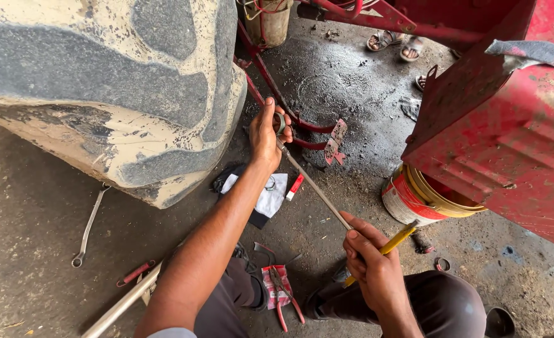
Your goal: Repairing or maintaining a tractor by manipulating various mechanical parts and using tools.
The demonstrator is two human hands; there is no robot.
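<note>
Running slantwise over the oily concrete floor [33,206], a thin metal rod [311,184] spans the gap between the 2 hands. The left hand [267,133] is closed around its upper end, where a small metal ring [279,121] sits against the thumb, just beside the red curved linkage bars [277,94]. The right hand [371,263] is clamped on the rod's lower end and also grips a yellow-handled tool [397,239], whose handle points up toward the paint bucket [415,200]. The hands are well apart, with the rod stretched between them.

Under the rod lie a white cloth [271,194] and a small red and white stick [295,186], both near its middle. Below, between the person's knees, red-handled pliers [282,294] rest on a printed packet.

The big muddy tyre [108,87] walls off the left side, its edge close to the left forearm. The red machine body [502,144] overhangs on the right, above the bucket. Between them the floor is open toward the top, up to a pair of sandalled feet [393,42]. A spanner [88,228] lies at the tyre's foot, and a long steel bar [123,305] lies along the lower left.
</note>
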